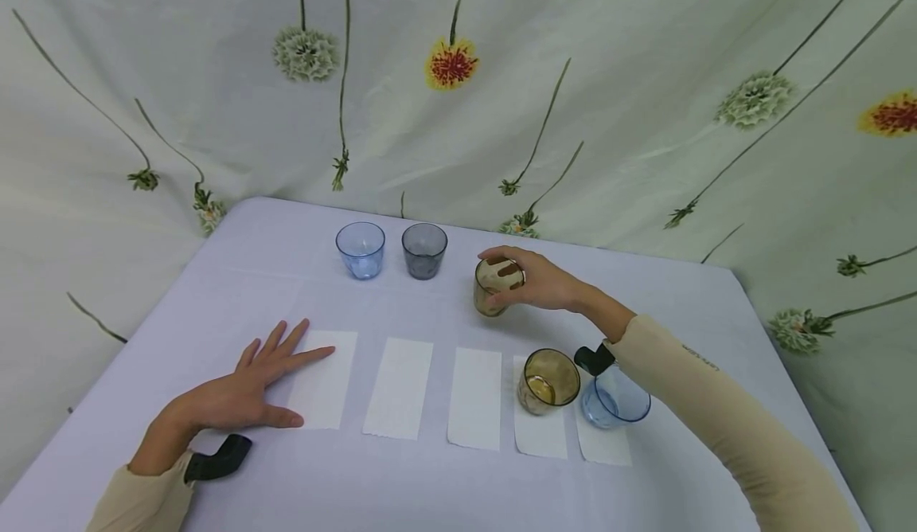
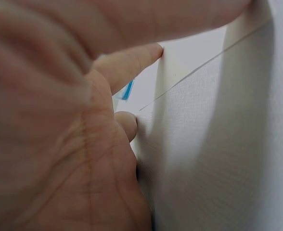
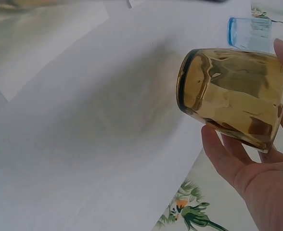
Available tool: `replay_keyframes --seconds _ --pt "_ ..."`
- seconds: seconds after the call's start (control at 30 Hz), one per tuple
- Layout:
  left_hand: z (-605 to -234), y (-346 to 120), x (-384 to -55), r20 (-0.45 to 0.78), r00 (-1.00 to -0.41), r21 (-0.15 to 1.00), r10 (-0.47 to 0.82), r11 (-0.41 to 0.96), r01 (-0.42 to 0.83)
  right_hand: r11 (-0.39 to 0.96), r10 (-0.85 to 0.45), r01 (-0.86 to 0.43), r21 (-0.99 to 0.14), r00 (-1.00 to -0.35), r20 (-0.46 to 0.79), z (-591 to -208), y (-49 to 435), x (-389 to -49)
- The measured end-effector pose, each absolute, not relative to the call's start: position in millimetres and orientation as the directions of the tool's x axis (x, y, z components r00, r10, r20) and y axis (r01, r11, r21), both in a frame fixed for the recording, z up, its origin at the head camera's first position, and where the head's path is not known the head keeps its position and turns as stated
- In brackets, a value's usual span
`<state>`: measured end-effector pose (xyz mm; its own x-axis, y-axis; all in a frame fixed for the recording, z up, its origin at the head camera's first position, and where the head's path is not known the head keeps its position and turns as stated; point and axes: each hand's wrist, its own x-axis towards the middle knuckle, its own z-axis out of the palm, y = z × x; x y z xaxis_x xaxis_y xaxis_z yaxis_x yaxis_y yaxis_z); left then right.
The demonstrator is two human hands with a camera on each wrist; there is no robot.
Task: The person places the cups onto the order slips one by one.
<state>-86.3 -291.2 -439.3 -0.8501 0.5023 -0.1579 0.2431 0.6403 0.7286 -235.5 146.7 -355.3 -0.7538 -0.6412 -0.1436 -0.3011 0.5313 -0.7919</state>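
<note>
White-clothed desk point(image 1: 215, 293): your right grip point(image 1: 546, 283) clasps an amber glass tumbler point(image 3: 233, 96); your left grip point(image 1: 239, 393), splayed, touches rectangular white paper point(image 1: 324, 385).

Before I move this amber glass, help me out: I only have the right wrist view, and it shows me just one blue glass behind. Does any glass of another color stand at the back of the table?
Observer: Yes, the head view shows a gray glass at the back, just to the right of a blue glass.
Operator: Good to know. Where is the left grip? I can't see it at all.
Observer: It lies with its fingers spread, the index fingertip over the leftmost paper in the row.
</note>
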Motion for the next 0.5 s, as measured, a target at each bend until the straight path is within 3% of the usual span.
replay_keyframes --seconds 0.5 --pt "-437.5 -289.9 -85.9 -0.157 -0.849 0.733 0.505 0.636 0.243 0.508 -0.679 -0.317 -0.801 -0.72 -0.145 -354.9 146.5 -225.7"
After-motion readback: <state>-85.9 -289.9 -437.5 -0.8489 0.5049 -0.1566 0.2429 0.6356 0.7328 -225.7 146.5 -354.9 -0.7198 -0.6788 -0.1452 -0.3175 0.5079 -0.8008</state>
